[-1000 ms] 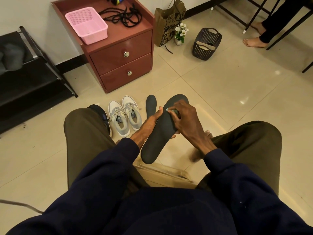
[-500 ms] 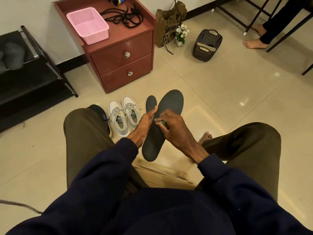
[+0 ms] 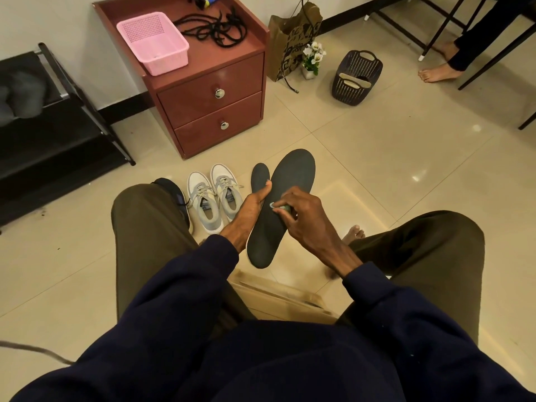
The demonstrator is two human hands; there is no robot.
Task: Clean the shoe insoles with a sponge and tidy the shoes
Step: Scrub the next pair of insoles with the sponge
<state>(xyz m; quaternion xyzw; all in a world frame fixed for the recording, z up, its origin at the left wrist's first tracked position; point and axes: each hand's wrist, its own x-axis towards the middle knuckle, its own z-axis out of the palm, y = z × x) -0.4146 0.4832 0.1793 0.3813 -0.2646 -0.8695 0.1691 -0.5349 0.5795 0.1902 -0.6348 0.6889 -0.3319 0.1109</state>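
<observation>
Two hands busy: left hand (image 3: 249, 211) grips dark insole (image 3: 293, 177) by left edge, mid-air between knees (image 3: 139, 210); right hand (image 3: 307, 219) pinches sponge (image 3: 280, 207) onto its middle. Insole likely light, floppy; edge hold suits.

Insole (image 3: 282, 181): charcoal, plain. Second insole (image 3: 259, 175): same charcoal. Sponge (image 3: 279, 207): pale green-grey. Sneakers (image 3: 214, 198): light grey, white soles. Cabinet (image 3: 211, 82): reddish-brown. Tray (image 3: 153, 42): pink, fine grid perforation. Cords (image 3: 214, 29): black. Bag (image 3: 293, 39): brown, black print. Floor (image 3: 377, 158): cream glossy tile. Sleeves (image 3: 179, 285) navy; trousers (image 3: 145, 227) olive.
</observation>
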